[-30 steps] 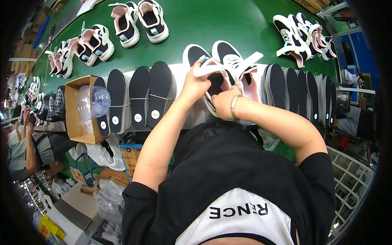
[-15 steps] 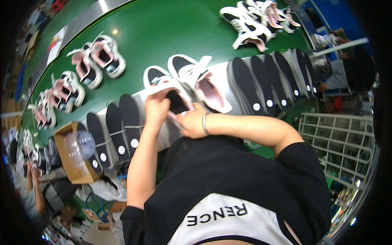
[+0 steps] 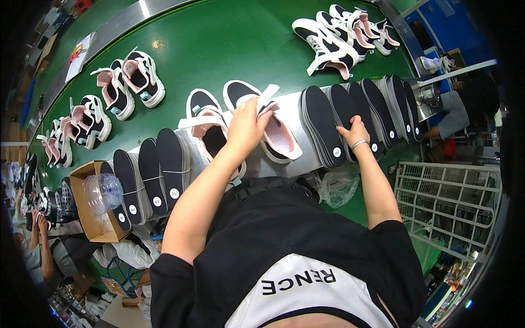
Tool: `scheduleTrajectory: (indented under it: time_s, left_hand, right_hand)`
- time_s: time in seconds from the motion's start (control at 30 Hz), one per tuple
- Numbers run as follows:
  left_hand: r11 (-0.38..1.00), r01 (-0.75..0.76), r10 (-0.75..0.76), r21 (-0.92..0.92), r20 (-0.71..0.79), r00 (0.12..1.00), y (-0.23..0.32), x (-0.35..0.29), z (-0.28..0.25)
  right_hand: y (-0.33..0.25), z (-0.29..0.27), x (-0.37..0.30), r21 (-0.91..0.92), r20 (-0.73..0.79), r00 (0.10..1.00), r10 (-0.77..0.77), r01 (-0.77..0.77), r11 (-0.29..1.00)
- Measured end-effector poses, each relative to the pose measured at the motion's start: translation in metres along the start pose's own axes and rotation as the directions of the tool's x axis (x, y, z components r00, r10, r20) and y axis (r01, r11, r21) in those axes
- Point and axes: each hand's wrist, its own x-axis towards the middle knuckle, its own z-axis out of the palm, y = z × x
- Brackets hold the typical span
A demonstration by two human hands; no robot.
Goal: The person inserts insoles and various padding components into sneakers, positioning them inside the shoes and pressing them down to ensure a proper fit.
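Observation:
Two black-and-white sneakers with pink linings stand side by side at the table's near edge. On the right sneaker [image 3: 281, 139], my left hand [image 3: 247, 127] is closed around the tongue and upper. The left sneaker [image 3: 210, 134] sits under my left forearm, its opening toward me and its heel partly covered. My right hand [image 3: 355, 133] is at the stacks of black insoles to the right, thumb and fingers closed on the edge of an insole [image 3: 343, 104]. Beside it lies another insole stack [image 3: 318, 123], with a round white label at the heel.
More sneakers [image 3: 143, 76] stand in pairs at the left, others [image 3: 328, 46] at the far right. Banded insoles [image 3: 174, 158] lie left of me, beside a cardboard box [image 3: 90, 218] holding a clear plastic container [image 3: 104, 192]. A white wire rack [image 3: 443, 202] stands right; co-workers are at both sides.
My left hand has moved from the left sneaker to the right one. My right hand has left the left sneaker and reached right to the insoles.

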Motion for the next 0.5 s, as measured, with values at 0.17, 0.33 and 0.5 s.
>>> scheduleTrajectory:
  time_s: [0.17,0.33,0.5]
  left_hand:
    - [0.945,0.289,-0.284,-0.153,0.049,0.957,-0.017,0.016,0.009]
    - [0.931,0.339,-0.329,-0.136,0.093,0.94,-0.025,0.023,0.011]
    - [0.962,0.268,-0.264,-0.053,0.072,0.962,0.0,0.017,0.015]
  right_hand:
    - [-0.004,-0.038,-0.012,0.067,-0.199,0.978,-0.067,0.082,0.994]
    - [-0.066,-0.105,-0.075,0.869,0.438,0.773,-0.459,-0.233,0.437]
    - [-0.11,-0.067,-0.076,0.494,0.524,0.65,-0.55,0.294,0.818]
